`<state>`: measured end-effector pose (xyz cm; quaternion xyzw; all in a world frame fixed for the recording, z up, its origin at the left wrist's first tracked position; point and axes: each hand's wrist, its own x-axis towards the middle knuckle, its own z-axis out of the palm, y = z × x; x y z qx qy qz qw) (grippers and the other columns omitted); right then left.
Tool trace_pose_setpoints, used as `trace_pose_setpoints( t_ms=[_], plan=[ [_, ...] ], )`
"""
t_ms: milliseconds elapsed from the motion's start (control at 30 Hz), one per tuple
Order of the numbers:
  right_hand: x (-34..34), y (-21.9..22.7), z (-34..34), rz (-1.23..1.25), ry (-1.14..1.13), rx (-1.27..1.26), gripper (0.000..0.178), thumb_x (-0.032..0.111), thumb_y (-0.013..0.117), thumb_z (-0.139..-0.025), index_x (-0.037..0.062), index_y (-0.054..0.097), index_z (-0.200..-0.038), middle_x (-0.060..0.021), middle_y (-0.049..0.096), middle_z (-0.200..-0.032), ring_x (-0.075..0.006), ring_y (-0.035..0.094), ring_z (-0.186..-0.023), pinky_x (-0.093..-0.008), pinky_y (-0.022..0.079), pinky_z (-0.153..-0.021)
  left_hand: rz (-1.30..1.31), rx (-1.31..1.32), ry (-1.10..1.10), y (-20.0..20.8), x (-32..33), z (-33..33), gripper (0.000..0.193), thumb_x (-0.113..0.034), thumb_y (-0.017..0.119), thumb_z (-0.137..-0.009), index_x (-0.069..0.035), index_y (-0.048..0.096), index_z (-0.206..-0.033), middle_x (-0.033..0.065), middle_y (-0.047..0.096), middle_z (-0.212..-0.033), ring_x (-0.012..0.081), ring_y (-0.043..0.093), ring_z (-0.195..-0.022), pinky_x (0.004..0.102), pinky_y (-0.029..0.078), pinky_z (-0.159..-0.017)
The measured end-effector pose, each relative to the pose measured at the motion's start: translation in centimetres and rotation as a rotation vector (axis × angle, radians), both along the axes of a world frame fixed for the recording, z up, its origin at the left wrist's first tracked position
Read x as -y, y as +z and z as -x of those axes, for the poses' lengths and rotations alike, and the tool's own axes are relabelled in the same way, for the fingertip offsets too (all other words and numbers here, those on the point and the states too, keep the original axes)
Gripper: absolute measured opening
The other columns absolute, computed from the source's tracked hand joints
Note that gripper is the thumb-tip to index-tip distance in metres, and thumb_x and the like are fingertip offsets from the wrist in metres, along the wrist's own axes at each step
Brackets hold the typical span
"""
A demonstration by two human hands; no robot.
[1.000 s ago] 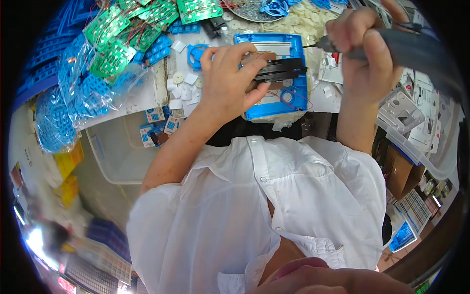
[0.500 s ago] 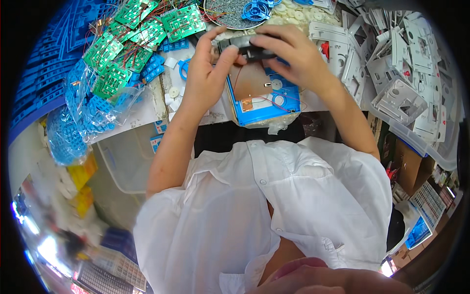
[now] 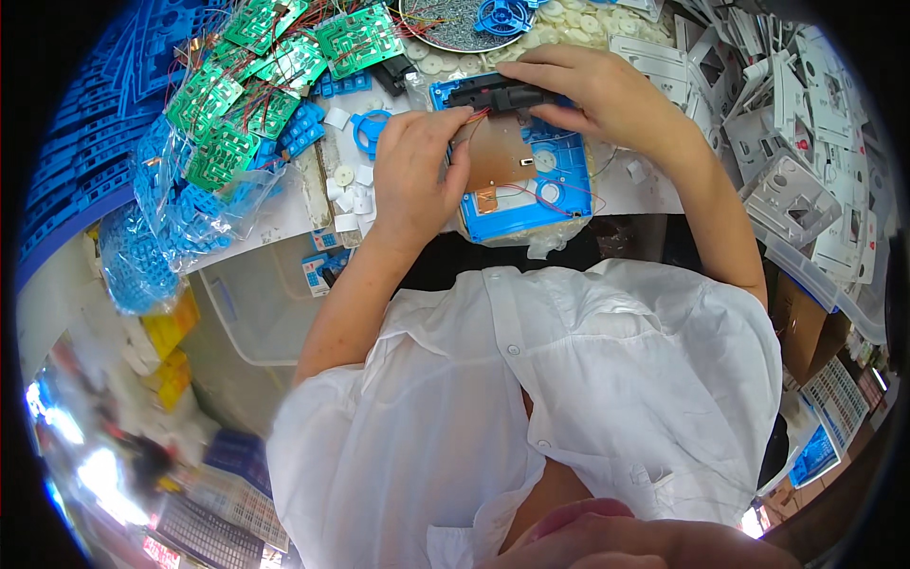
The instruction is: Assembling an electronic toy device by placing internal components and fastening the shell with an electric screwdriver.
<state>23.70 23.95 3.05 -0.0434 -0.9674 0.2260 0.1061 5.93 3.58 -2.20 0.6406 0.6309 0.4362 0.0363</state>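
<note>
A blue plastic casing (image 3: 512,226) lies in front of me on the table, holding a brown circuit board (image 3: 498,161) with thin red wires. Across its far end sits a black oblong part (image 3: 500,95), with short red and orange wires at its near side. My right hand (image 3: 607,100) grips this part's right end between thumb and fingers. At the left edge of the casing is my left hand (image 3: 417,171), its thumb apart from the fingers. Its fingertips touch the short wires, and the thumb lies beside the board.
Green circuit boards (image 3: 365,43) with wires lie piled at the far left, beside bagged blue parts (image 3: 156,204). A round dish of small metal pieces (image 3: 445,28) stands at the back. White and grey plastic casings (image 3: 791,194) fill a clear bin at right.
The black part has come down from between both hands onto the far end of the blue casing. My left hand has let go of it and moved nearer, to the wires.
</note>
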Motion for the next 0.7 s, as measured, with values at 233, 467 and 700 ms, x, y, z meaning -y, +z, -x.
trace_pose_setpoints(
  t_ms=[233, 467, 700],
  plan=[
    [1.0, 0.7, 0.6, -0.339, -0.044, -0.024, 0.052, 0.010, 0.078, -0.079, 0.0120, 0.068, -0.130, -0.0044, 0.068, -0.120, -0.0273, 0.065, -0.105, -0.0368, 0.057, -0.085, 0.090, -0.128, 0.041, 0.3, -0.6, -0.1, 0.051, -0.004, 0.073, -0.080, -0.004, 0.066, -0.131, 0.0119, 0.067, -0.103, 0.0319, 0.060, -0.094, 0.0436, 0.046, -0.086],
    [2.3, -2.1, -0.8, -0.362, -0.156, -0.132, 0.049, 0.013, 0.080, -0.078, 0.0151, 0.070, -0.126, -0.0030, 0.069, -0.125, -0.0272, 0.064, -0.106, -0.0362, 0.058, -0.086, 0.104, -0.186, 0.012, 0.6, -0.5, -0.1, 0.051, -0.005, 0.073, -0.079, -0.004, 0.068, -0.130, 0.0113, 0.065, -0.100, 0.0315, 0.059, -0.093, 0.0432, 0.045, -0.084],
    [1.7, -3.7, -0.7, -0.146, -0.177, -0.174, 0.047, 0.014, 0.079, -0.082, 0.0158, 0.070, -0.129, -0.0018, 0.070, -0.130, -0.0274, 0.063, -0.108, -0.0369, 0.057, -0.089, 0.122, -0.178, 0.001, 0.6, -0.4, -0.1, 0.051, -0.007, 0.072, -0.080, -0.004, 0.067, -0.130, 0.0117, 0.065, -0.102, 0.0312, 0.059, -0.093, 0.0431, 0.046, -0.084]
  ],
)
